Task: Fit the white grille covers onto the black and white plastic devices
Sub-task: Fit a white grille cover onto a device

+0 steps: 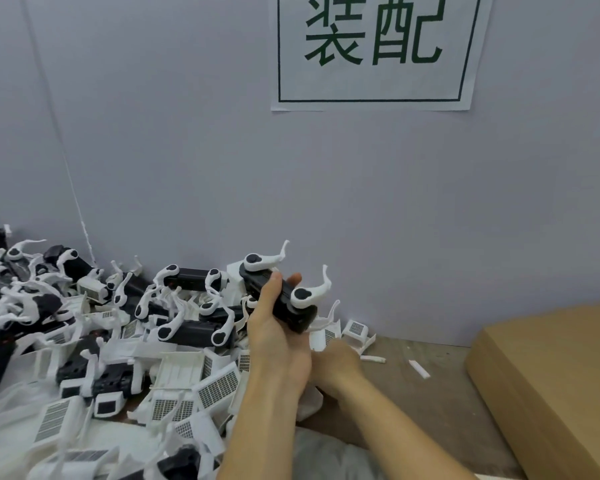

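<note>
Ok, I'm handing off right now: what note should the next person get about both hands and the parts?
Left hand: grips one black and white device, raised above the table.
Right hand: lower, beside the left wrist; its fingers are hidden, so grip unclear.
Parts: loose devices and white grille covers lie mixed in a pile on the left; a cardboard box sits right.
Done: cannot tell whether the held device has its cover.
Left: much of the pile looks unfitted.

Matt black-and-white plastic device, white plastic grille covers, brown cardboard box, worn wooden table
</note>
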